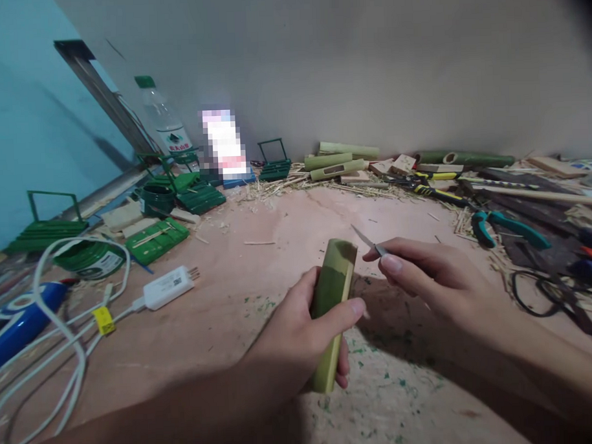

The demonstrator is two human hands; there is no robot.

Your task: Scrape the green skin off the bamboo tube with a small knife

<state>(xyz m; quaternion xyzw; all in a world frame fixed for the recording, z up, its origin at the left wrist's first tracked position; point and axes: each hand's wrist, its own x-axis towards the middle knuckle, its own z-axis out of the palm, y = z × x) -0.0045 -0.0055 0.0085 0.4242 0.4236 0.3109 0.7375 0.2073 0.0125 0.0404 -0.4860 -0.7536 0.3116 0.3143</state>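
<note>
My left hand (312,325) is wrapped round a split piece of green bamboo (331,282), its thumb laid across the pale cut edge. The piece stands tilted, its upper end pointing away from me. In my right hand (419,269) a small knife (367,237) is pinched between thumb and fingers. Its thin blade points up and to the left, just right of the bamboo's upper end and apart from it. The knife's handle is mostly hidden by my fingers.
A white charger with cable (168,289) lies at the left, near green-painted pieces (157,240) and a plastic bottle (169,123). Bamboo pieces (337,169) and shavings line the wall. Teal-handled pliers (512,227) and black scissors (539,294) lie at the right. A lit phone (225,143) leans behind.
</note>
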